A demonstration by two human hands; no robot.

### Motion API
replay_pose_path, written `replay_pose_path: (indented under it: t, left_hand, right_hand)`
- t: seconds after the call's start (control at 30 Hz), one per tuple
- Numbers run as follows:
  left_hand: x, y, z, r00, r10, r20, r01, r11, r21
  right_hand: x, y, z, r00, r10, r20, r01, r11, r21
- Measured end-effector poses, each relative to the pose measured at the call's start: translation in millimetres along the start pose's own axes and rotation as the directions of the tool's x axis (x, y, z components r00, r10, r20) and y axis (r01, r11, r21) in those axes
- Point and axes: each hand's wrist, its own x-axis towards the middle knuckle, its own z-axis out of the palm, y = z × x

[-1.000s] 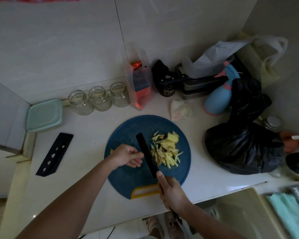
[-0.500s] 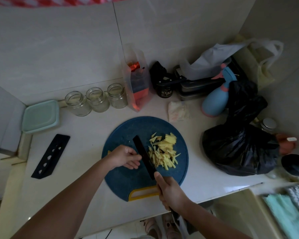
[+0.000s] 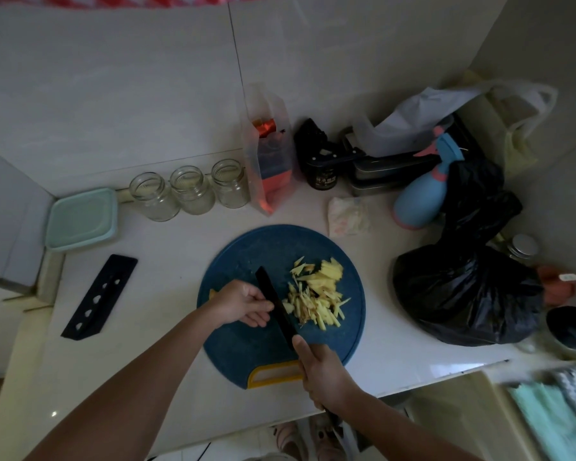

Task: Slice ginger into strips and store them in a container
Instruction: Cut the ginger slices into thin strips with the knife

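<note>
A round blue cutting board (image 3: 246, 247) with a yellow handle lies on the white counter. On its right half sits a pile of yellow ginger strips (image 3: 316, 294). My right hand (image 3: 323, 371) grips the handle of a black knife (image 3: 275, 299), whose blade lies on the board just left of the pile. My left hand (image 3: 243, 302) rests on the board with curled fingers against the blade's left side; what it holds under them is hidden, apart from a yellow bit at its left edge. A pale green lidded container (image 3: 82, 217) stands at the far left.
Three glass jars (image 3: 188, 191) line the wall. A black knife sheath (image 3: 100, 296) lies left of the board. A black plastic bag (image 3: 466, 291), a blue spray bottle (image 3: 423, 194), a clear carton (image 3: 268, 151) and tins crowd the right and back.
The knife blade and my left hand have stayed by the pile with only small shifts. The head view has drifted slightly.
</note>
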Motion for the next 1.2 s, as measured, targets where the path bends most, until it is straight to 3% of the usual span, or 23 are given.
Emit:
replay_pose_path:
  t: [0.13,0.37,0.5,0.6,0.73,0.83,0.9,1.0,1.1,1.2]
  left_hand:
    - [-1,-2,-1,1.0,-0.005,-0.016,0.005,1.0,-0.027]
    - [-5,1,3,0.995,-0.052,-0.088,0.047,0.998,-0.052]
    - [-7,8,8,0.988,-0.083,-0.128,0.086,0.996,0.015]
    - [-9,15,5,0.987,-0.146,-0.067,0.151,0.986,0.077]
    - [-18,14,1,0.975,-0.224,0.007,0.214,0.94,0.267]
    - [-19,10,0,0.981,-0.133,-0.142,0.182,0.888,0.421]
    - [-16,13,4,0.971,0.038,-0.238,0.082,0.876,0.475]
    - [-11,23,17,0.943,0.238,-0.233,-0.113,0.887,0.447]
    - [-4,24,29,0.953,0.262,-0.152,-0.169,0.876,0.451]
    - [2,20,33,0.955,0.243,-0.169,-0.149,0.888,0.434]
  right_hand:
    - [3,1,6,0.995,-0.08,-0.052,0.075,0.992,-0.098]
    - [1,0,1,0.988,-0.138,-0.063,0.135,0.99,-0.048]
    - [-7,-8,-19,0.981,-0.17,-0.097,0.175,0.984,0.045]
    - [-7,-17,-32,0.973,-0.197,-0.119,0.206,0.976,0.069]
    - [-6,-22,-39,0.968,-0.219,-0.12,0.219,0.976,-0.014]
    - [-4,-24,-41,0.965,-0.23,-0.129,0.227,0.973,-0.035]
    - [-2,-25,-43,0.96,-0.239,-0.148,0.235,0.971,-0.041]
    - [-1,-25,-46,0.959,-0.239,-0.151,0.241,0.971,-0.01]
    - [-2,-23,-47,0.953,-0.257,-0.161,0.257,0.966,-0.018]
    - [-3,-20,-47,0.949,-0.266,-0.167,0.267,0.964,-0.02]
